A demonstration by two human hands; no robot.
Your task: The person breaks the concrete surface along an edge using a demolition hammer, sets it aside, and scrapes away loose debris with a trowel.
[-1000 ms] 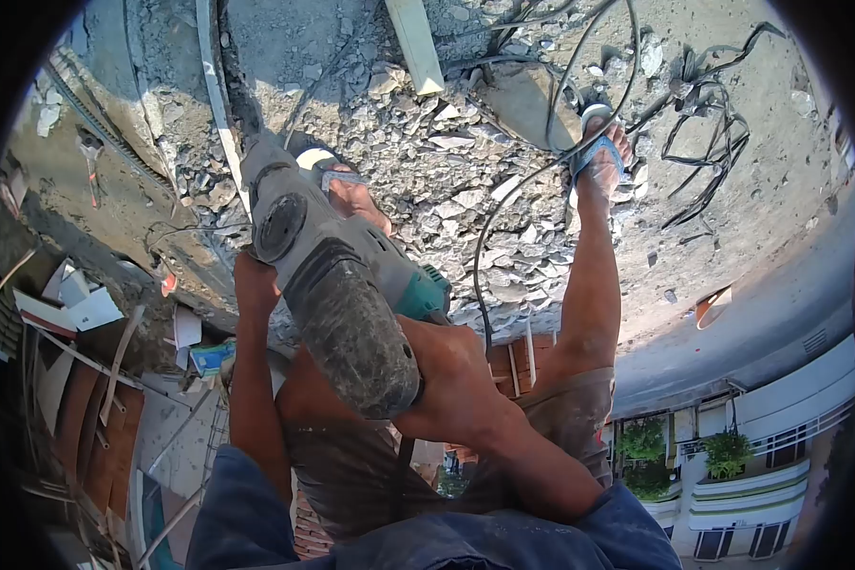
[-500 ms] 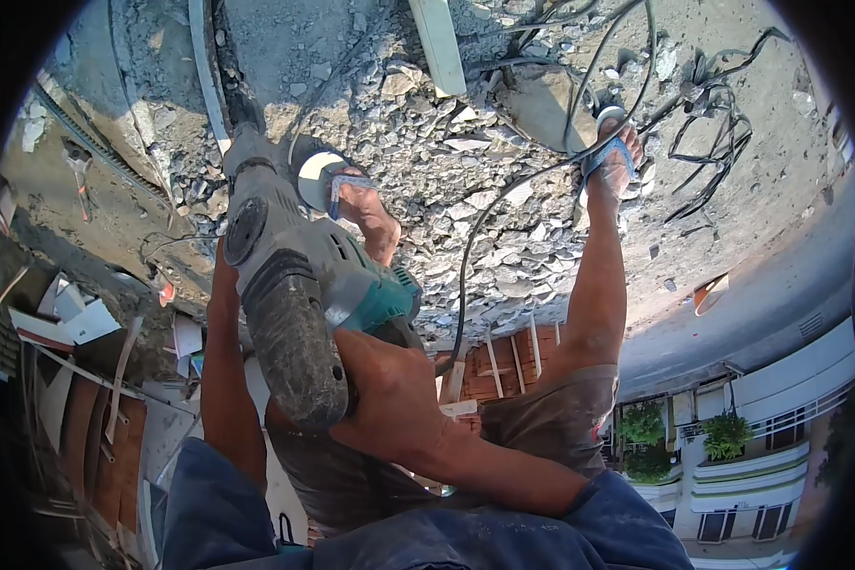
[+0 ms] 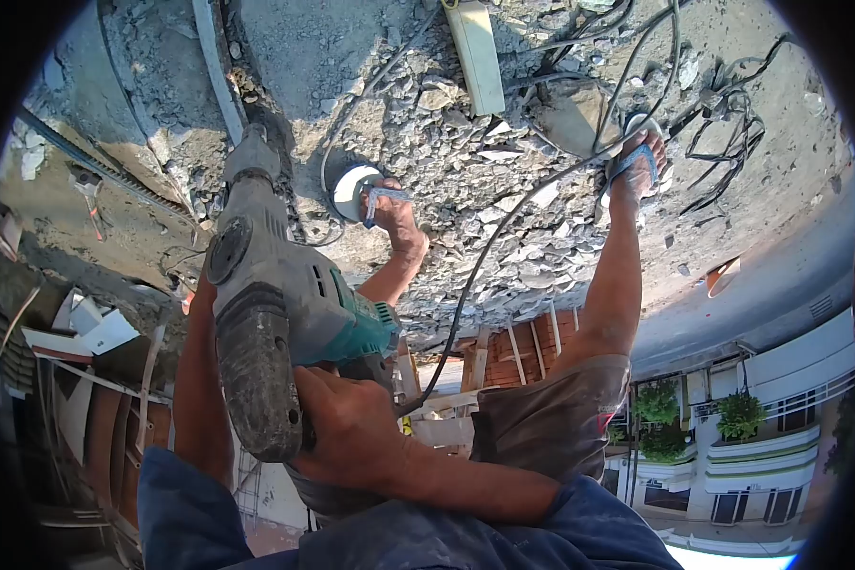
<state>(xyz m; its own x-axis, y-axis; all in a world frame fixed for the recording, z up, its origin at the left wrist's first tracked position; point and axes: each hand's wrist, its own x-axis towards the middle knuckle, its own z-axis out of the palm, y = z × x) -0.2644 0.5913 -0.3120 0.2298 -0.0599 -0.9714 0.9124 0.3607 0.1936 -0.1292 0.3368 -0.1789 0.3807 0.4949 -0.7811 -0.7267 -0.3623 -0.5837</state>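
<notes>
A grey and teal demolition hammer (image 3: 294, 285), dusty and worn, slants up the left half of the head view. My right hand (image 3: 347, 427) is closed around its rear handle, beside the dark ribbed end housing. Along the tool's left side runs my left forearm (image 3: 201, 399); the hammer body hides that hand and its fingers. The tool's nose (image 3: 254, 157) points down at broken ground beside a long pale strip (image 3: 220, 71). Whether its bit touches the ground cannot be made out. A black power cord (image 3: 484, 252) trails from the rear handle across the rubble.
Broken concrete rubble (image 3: 465, 199) lies around my sandalled feet (image 3: 394, 214). A pale beam (image 3: 475, 57) and tangled black cables (image 3: 727, 133) are farther out. A ribbed rod (image 3: 114, 166) and scrap boards (image 3: 90, 328) lie left. Houses with plants (image 3: 741, 413) stand lower right.
The ground and my feet have shifted rightward in view, while the hammer and both arms have moved slightly left. My right hand stays on the rear handle.
</notes>
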